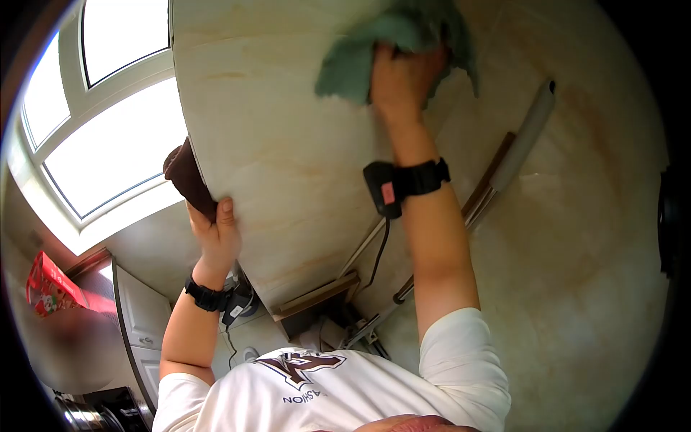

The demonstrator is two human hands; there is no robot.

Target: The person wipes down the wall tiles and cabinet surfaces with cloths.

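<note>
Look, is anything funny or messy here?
Nothing looks spilled or broken. The right hand presses a green cloth on the pale marbled panel; the left hand grips its edge beside a brown cloth.

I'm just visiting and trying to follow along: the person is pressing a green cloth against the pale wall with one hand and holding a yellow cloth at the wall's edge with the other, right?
Not quite. In the head view, the cloth held by the left hand at the edge of the wall is dark brown, not yellow. The right hand does press a green cloth against the pale wall.
</note>
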